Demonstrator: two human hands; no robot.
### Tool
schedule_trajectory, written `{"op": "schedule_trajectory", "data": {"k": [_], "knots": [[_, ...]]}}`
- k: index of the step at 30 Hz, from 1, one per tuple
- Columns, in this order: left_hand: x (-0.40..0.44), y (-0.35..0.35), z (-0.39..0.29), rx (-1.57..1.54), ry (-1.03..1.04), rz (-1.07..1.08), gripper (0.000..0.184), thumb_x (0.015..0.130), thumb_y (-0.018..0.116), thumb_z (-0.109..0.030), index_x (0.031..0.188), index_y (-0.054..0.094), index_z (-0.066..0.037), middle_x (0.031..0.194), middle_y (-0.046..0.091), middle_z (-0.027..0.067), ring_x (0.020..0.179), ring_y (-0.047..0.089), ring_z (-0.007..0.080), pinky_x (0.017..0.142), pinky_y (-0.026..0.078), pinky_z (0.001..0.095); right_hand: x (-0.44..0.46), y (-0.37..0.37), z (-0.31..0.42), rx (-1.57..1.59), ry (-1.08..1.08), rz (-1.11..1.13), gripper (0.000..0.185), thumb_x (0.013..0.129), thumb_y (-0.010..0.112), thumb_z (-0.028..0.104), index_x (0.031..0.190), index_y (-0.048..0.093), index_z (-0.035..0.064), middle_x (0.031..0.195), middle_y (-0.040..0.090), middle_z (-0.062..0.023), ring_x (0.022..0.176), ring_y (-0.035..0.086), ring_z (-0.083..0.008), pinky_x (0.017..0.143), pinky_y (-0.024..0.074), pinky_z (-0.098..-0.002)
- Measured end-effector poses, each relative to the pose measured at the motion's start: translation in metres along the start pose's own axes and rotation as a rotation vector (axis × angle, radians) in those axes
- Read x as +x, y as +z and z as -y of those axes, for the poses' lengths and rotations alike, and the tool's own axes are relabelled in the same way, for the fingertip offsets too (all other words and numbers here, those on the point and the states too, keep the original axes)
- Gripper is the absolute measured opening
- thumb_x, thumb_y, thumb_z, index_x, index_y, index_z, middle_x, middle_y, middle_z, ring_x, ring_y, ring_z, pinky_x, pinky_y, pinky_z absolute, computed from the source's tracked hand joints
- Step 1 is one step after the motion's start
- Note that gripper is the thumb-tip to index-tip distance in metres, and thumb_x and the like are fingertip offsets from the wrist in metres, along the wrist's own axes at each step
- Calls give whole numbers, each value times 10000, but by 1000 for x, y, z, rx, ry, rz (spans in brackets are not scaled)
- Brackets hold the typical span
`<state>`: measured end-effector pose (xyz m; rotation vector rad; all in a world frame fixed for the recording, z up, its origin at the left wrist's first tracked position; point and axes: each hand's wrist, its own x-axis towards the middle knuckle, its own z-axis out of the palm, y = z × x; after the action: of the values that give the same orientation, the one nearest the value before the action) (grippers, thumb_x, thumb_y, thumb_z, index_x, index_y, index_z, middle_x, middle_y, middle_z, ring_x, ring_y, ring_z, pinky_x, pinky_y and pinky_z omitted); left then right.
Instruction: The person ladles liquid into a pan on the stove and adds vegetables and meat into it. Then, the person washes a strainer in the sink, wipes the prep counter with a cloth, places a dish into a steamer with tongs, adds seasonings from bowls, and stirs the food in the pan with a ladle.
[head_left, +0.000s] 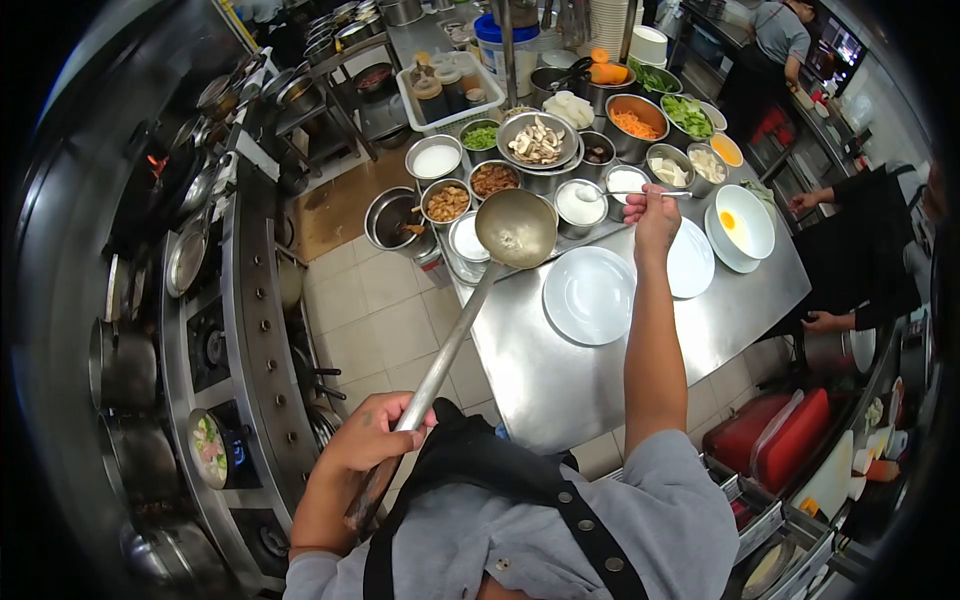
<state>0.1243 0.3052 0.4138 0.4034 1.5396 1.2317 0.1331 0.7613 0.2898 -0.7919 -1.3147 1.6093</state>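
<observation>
My left hand [384, 428] is wrapped round the long handle of a metal ladle [517, 228]. A little pale stuff lies in the ladle's bowl, which hangs over the near ingredient bowls at the table's left edge. My right hand [655, 212] pinches the handle of a small spoon [648, 194], its head over a bowl of white powder [580, 206]. White powder shows on the spoon's head. Below my right forearm are two white plates, one left plate [588, 297] and one right plate [692, 262] partly hidden by the arm.
Bowls of mushrooms [535, 140], shredded carrot [633, 122] and leafy greens [686, 114] crowd the steel table [530, 360]. A white bowl with an egg yolk [740, 225] stands right. Left, a pan of food [208, 449] sits on the stove [262, 360]. Another person [860, 240] stands right.
</observation>
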Motion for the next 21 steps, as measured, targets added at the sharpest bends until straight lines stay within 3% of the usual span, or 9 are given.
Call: {"op": "schedule_trajectory", "data": {"k": [3,5,9,14,18,21], "knots": [[-1,-1,3,-39,-23,2,209,711,608,-41,915,583,-7,756,540,-9,687,486,70,653,395,208,-38,30,24,70,-118,235,236,947,513,239,947,554,6,714,619,-77,547,554,-94,483,450,-210],[-5,0,2,-132,-2,7,204,708,606,-43,907,582,-4,751,541,-3,681,492,77,643,395,211,-68,49,44,-77,-251,335,239,953,503,232,968,568,2,710,617,-56,571,550,-79,513,443,-210],[-26,-2,8,-232,40,-35,205,695,607,-31,894,579,5,730,541,8,658,496,89,619,389,214,-67,53,45,-169,-350,175,246,964,467,221,971,582,3,731,617,-39,624,547,-72,561,442,-208],[-66,-10,32,-199,38,-141,218,685,614,-21,897,579,10,713,544,12,637,492,90,607,385,218,-57,53,-4,-430,-329,225,235,945,463,203,959,567,-7,716,620,-82,619,576,-123,588,466,-267],[-87,-10,48,-174,18,-259,229,686,618,-32,907,575,12,711,545,16,635,498,91,606,395,219,-57,55,-21,-409,-217,218,251,958,465,236,943,556,3,703,620,-62,570,559,-97,543,459,-244],[-95,-8,58,-168,-1,-339,246,682,623,-47,916,575,16,706,543,23,628,502,96,599,402,223,-54,56,-30,-386,-128,211,275,949,443,226,941,562,-21,687,627,-88,564,595,-139,582,477,-279]]}}
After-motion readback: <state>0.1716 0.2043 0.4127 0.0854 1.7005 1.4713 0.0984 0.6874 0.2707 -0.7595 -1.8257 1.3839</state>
